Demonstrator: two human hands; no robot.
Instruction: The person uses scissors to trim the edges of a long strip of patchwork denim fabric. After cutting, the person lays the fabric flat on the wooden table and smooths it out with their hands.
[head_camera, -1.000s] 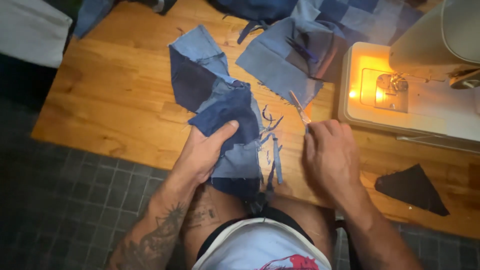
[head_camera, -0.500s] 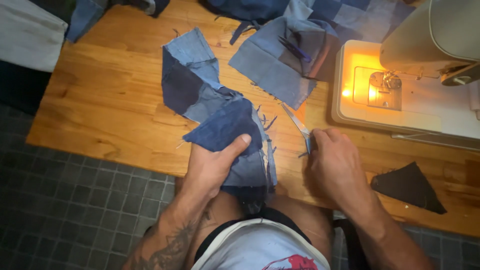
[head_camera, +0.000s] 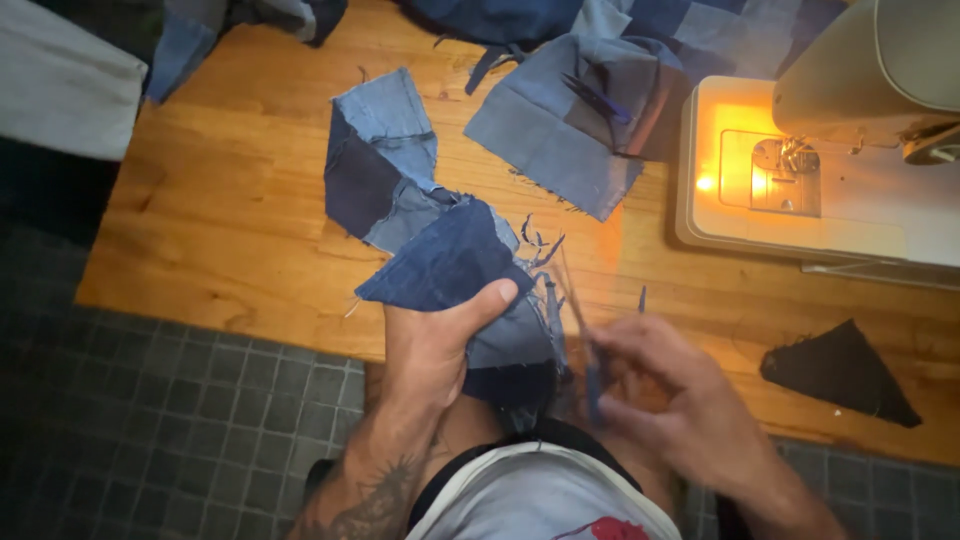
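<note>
Wooden worktop (head_camera: 220, 220), lit by a sewing machine (head_camera: 830, 170): the left hand (head_camera: 435, 345) pinches the denim patchwork (head_camera: 440, 255), which stretches up-left from its fingers; the blurred right hand (head_camera: 670, 395) grips scissors (head_camera: 590, 345) just right of them.

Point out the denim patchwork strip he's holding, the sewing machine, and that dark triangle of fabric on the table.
denim patchwork strip (head_camera: 400, 190), head view, on its upper half, near the dark blue patch.
sewing machine (head_camera: 850, 210), head view, on its flat white bed.
dark triangle of fabric (head_camera: 835, 370), head view, on its middle.
</note>
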